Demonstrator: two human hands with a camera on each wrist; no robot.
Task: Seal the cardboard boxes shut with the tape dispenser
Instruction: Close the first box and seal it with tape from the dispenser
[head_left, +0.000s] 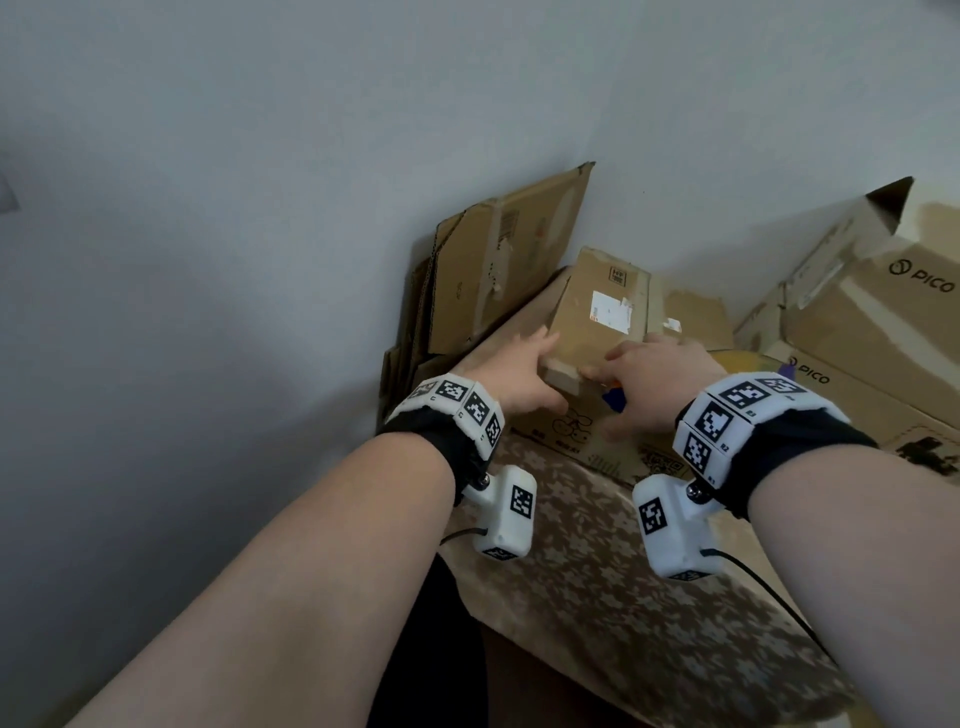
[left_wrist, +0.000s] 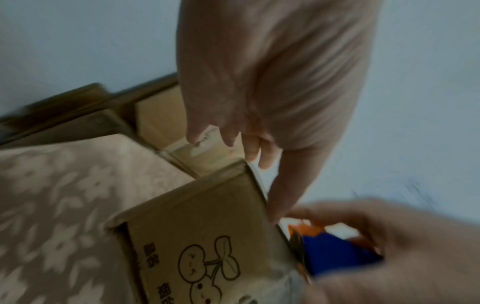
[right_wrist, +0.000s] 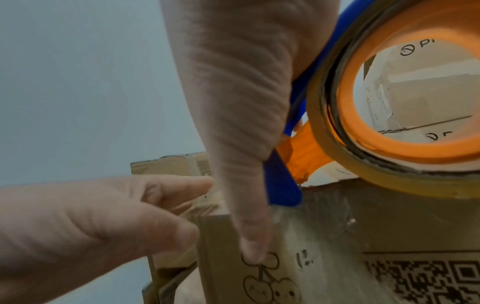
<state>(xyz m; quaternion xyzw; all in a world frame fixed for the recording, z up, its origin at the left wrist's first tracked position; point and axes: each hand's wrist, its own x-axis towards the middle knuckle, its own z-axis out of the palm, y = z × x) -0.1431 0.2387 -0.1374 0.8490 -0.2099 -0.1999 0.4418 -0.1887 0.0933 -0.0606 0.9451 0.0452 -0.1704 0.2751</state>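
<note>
Setting: pale grey-white wall (head_left: 260, 156) meeting at a corner beyond both hands; under the forearms, a surface covered in a beige cloth with a light flower pattern (head_left: 597, 545).
Small box: a closed cardboard box with a white label (head_left: 597, 312) lies between the two hands, on top of a larger one. Its long axis runs away from the person toward the wall corner, the near end just beyond the fingertips.
Printed box: a bigger cardboard box with a cherry cartoon (head_left: 571, 431) sits below the hands, the printed side facing the person. A QR code (right_wrist: 426, 281) is printed to the right of the cartoon, and clear tape glints on that face.
Left hand: the left hand (head_left: 519, 374) grips the near left corner of the small box, fingers on top, thumb against the end.
Right hand: the right hand (head_left: 654, 384) is wrapped around the tape dispenser (right_wrist: 389, 107) and reaches the near right edge of the small box. In the right wrist view its thumb points down onto the cherry drawing.
Tape dispenser: blue handle, orange hub and a tan tape roll. It is under the right palm, just above the printed box; the roll stands on edge, the hub's hole facing the wrist.
Beyond the left hand: flattened cardboard sheets (head_left: 493, 270) lean against the wall.
Beyond the right hand: stacked boxes printed PICO (head_left: 872, 332).
</note>
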